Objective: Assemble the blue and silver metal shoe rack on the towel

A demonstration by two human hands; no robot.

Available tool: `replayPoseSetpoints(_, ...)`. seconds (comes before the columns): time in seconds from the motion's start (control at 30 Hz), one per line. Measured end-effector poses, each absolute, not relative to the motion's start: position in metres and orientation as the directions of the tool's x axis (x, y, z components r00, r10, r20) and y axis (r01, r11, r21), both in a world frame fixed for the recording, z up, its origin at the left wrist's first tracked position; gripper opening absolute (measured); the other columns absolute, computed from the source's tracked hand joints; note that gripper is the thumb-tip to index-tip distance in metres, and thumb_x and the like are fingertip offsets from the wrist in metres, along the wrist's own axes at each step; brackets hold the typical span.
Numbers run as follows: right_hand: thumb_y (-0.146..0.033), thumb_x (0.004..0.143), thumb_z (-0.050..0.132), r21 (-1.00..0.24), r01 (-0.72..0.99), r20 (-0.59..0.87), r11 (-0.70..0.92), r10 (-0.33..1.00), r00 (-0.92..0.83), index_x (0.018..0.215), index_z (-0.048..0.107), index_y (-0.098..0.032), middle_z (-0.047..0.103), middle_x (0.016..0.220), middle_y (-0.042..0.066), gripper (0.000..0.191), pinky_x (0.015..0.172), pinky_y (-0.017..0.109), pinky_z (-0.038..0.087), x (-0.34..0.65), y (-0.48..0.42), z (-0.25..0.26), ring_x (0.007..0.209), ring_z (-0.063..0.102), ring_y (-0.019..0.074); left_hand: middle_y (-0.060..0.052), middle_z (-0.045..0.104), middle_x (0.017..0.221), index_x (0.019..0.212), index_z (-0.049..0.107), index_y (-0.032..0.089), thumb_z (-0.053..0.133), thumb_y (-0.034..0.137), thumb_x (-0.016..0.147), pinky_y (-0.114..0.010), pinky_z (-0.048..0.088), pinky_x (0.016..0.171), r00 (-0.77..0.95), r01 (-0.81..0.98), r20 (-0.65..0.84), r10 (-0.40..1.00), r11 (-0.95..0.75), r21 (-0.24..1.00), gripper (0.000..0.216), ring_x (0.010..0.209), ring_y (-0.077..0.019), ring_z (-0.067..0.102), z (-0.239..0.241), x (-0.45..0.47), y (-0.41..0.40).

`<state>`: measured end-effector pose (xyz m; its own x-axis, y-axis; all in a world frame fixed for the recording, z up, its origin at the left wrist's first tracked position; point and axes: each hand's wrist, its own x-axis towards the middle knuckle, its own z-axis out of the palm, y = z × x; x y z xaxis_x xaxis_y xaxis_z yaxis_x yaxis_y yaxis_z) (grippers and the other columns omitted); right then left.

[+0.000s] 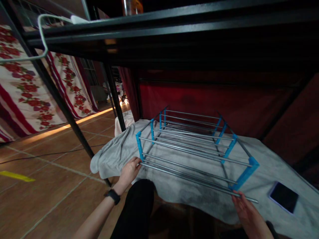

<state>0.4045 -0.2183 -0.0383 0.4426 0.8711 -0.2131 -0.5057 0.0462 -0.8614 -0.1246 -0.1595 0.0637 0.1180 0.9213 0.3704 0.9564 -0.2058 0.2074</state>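
A rack of metal rods and blue plastic connectors [246, 174] rests on a grey blanket [174, 192]. Along its near side runs a loose-looking metal rod [189, 181], its right end sticking out past the blue corner. My right hand [245, 209] is closed on this rod near that end, thumb on top. At the near left corner, my left hand [130, 171], with a dark watch on the wrist, pinches the rod's left end beside the blue connector. The exact contact of the left fingertips is partly hidden.
A phone [283, 197] lies on the blanket at right. Low overhead hangs a black metal frame [159, 25], with a post [58, 96] at left. A white cable [42, 36] hangs from it. Behind the rack is a red cloth [179, 96]. Floral curtains [30, 86] hang at left.
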Motion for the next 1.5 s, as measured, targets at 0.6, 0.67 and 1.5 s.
replayPoseSetpoints(0.6,-0.024,0.077,0.066,-0.86,-0.5,-0.361,-0.102,0.813,0.457,0.074,0.066,-0.024,0.07,0.086,0.004,0.003,0.084,0.038,0.06,0.412,-0.207,-0.053,0.083,0.07,0.0199,-0.007,0.063,0.097,0.105,0.057,0.015,0.035,0.002,0.092,-0.036,0.04,0.086,0.48,0.874,0.194,0.855,-0.448,-0.19,0.029,0.09,-0.0205,0.058,0.051,-0.065,-0.176)
replayPoseSetpoints(0.67,-0.022,0.079,0.064,-0.843,-0.528,-0.382,-0.102,0.805,0.454,0.074,0.065,-0.024,0.07,0.088,0.003,0.005,0.088,0.035,0.058,0.414,-0.207,-0.054,0.085,0.07,0.0172,-0.005,0.061,0.097,0.108,0.055,0.011,0.025,0.002,0.094,-0.036,0.039,0.089,0.5,0.862,0.197,0.843,-0.462,-0.208,0.034,0.093,-0.0184,0.058,0.048,-0.062,-0.176)
replayPoseSetpoints(1.5,-0.022,0.074,0.074,-0.716,-0.697,-0.416,-0.051,0.832,0.367,0.085,0.068,-0.019,0.072,0.091,0.004,0.013,0.078,0.028,0.061,0.38,-0.197,-0.05,0.083,0.07,0.0153,-0.009,0.066,0.109,0.119,0.059,0.018,0.038,0.002,0.089,-0.041,0.042,0.095,0.487,0.869,0.172,0.856,-0.495,0.002,0.039,0.103,-0.023,0.06,-0.006,-0.072,-0.16)
